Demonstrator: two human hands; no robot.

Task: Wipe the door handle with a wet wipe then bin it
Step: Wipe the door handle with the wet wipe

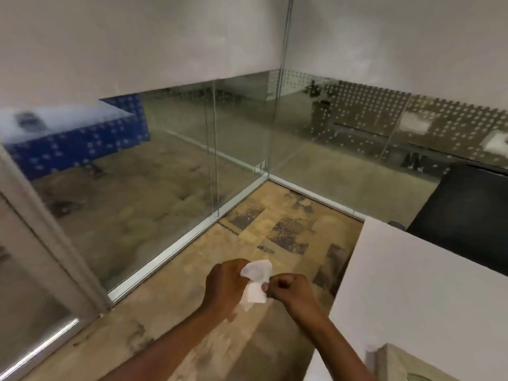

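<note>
A white wet wipe (257,281) is held between both hands, low in the middle of the head view, above the carpet. My left hand (226,281) grips its left side with the fingers closed around it. My right hand (288,288) is curled into a fist and pinches the wipe's right edge with thumb and finger. No door handle and no bin show in the frame.
Glass partition walls (170,166) meet at a corner ahead, with a metal floor rail (187,237) along their base. A door frame (49,229) stands at the left. A white table (417,284) fills the right side. Patterned tan carpet (275,224) lies in between.
</note>
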